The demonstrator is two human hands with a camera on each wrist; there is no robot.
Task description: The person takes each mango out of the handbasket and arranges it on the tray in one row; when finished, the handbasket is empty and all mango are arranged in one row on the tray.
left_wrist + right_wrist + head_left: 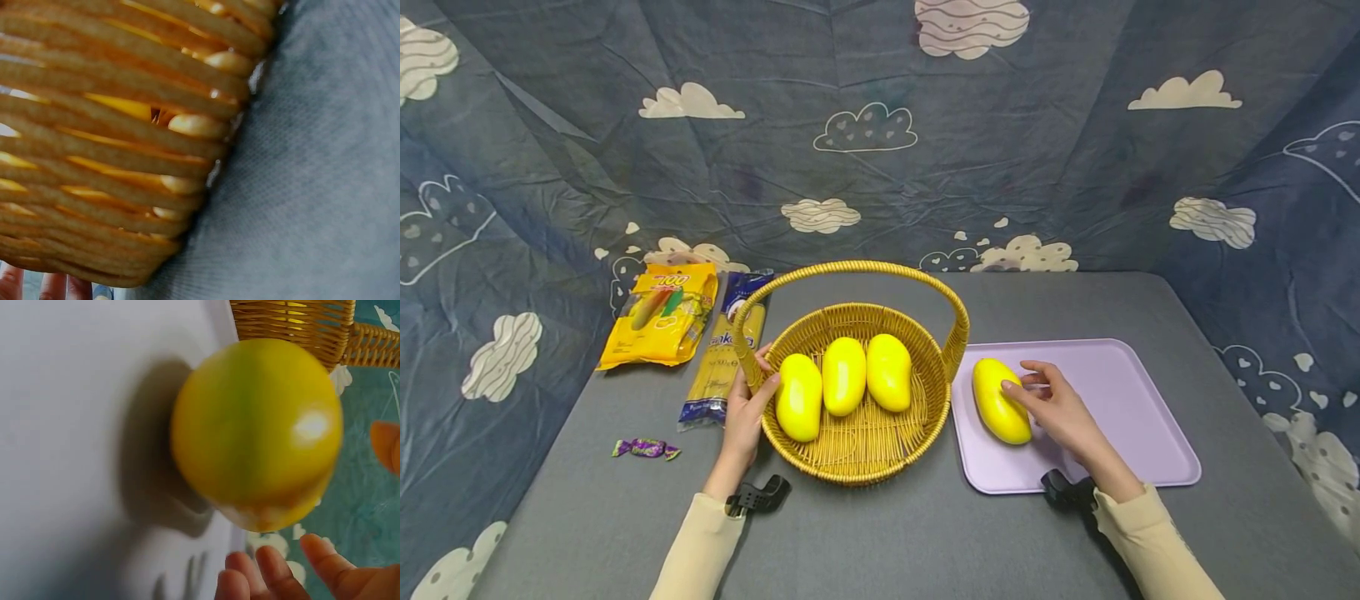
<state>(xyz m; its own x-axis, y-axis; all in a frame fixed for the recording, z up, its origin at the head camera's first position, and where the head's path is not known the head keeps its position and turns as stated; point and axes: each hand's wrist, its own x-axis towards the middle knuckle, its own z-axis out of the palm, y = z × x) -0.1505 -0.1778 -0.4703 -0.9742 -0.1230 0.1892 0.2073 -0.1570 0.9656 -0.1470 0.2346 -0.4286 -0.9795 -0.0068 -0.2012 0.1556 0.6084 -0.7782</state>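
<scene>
A wicker basket (859, 468) with a tall arched handle stands mid-table, holding three yellow mangoes, among them a left mango (799, 398), a middle one (844, 377) and a right one (889, 372). My left hand (747, 421) grips the basket's left rim, thumb over the edge; the left wrist view shows the woven wall (112, 144) close up, with fingertips below it. A fourth mango (1002, 402) lies on the lilac tray (1138, 417). Over its right side hovers my right hand (1060, 408). The right wrist view shows thumb and fingers spread, apart from this mango (256, 431).
Left of the basket lie a yellow snack bag (662, 317) and a blue-ended pack of spaghetti (718, 367). A purple wrapped candy (646, 448) is nearer the front. Cloud-printed cloth (865, 192) hangs behind the grey table (880, 550).
</scene>
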